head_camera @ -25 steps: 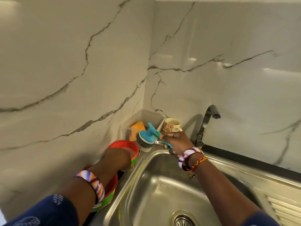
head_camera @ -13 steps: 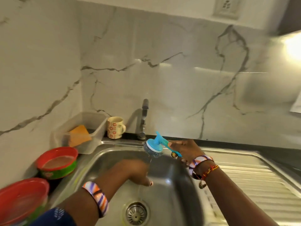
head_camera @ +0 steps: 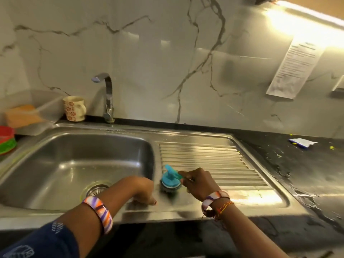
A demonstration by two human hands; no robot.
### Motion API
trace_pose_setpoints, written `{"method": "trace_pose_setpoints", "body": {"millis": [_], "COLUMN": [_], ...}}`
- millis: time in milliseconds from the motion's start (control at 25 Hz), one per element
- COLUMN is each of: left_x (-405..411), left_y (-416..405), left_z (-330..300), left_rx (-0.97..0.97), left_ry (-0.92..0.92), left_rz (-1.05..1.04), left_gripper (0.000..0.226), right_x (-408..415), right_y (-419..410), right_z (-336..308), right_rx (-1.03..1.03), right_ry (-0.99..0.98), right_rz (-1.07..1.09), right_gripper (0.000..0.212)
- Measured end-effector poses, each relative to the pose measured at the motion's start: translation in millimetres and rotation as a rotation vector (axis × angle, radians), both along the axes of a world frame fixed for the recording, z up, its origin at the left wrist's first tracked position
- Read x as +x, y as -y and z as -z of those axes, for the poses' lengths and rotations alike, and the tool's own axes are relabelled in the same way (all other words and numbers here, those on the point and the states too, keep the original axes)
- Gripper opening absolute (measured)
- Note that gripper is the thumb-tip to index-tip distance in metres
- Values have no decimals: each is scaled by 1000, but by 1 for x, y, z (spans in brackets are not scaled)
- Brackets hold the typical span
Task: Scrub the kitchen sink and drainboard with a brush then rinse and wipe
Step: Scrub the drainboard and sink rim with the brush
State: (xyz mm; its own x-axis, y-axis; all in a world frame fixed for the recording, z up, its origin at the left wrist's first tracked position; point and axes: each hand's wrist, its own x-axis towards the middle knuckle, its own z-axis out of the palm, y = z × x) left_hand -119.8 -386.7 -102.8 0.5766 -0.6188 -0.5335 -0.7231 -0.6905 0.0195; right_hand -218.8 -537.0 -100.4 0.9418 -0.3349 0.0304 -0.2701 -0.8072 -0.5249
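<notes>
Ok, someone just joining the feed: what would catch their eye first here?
Probably the blue scrub brush, held by the right hand with its bristles down on the near left of the steel drainboard. The left hand rests on the sink's near rim beside it. At far left sit red and green bowls.

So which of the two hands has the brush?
The right hand grips the blue brush on the drainboard; the left hand rests on the steel, holding nothing.
</notes>
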Motion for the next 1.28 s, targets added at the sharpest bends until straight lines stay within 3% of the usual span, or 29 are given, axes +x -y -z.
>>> {"method": "trace_pose_setpoints", "body": {"millis": [200, 400, 480, 680, 840, 1040, 1280], "left_x": [-13, -22, -22, -13, -2, 5, 12], "left_y": [1, -4, -4, -1, 0, 2, 2], "left_z": [13, 21, 24, 28, 31, 31, 34], "left_rx": [-99, -181, -204, -191, -148, -139, -165], "left_ry": [99, 239, 284, 288, 255, 156, 88], "left_rz": [-143, -212, -238, -276, -289, -317, -347], "left_gripper": [43, 43, 42, 43, 46, 47, 44], "right_x": [-61, -109, -101, -39, 1, -31, -100], "right_y": [105, 191, 173, 39, -30, 64, 199], "right_z": [-6, -12, -14, 13, 22, 20, -8], "right_rx": [-183, -160, -118, -91, -34, 10, 10], "right_ry": [-22, -70, -34, 82, 110, 71, -1], "right_rz": [271, 659, 627, 145, -18, 101, 599], "right_gripper": [31, 32, 31, 31, 34, 30, 31]}}
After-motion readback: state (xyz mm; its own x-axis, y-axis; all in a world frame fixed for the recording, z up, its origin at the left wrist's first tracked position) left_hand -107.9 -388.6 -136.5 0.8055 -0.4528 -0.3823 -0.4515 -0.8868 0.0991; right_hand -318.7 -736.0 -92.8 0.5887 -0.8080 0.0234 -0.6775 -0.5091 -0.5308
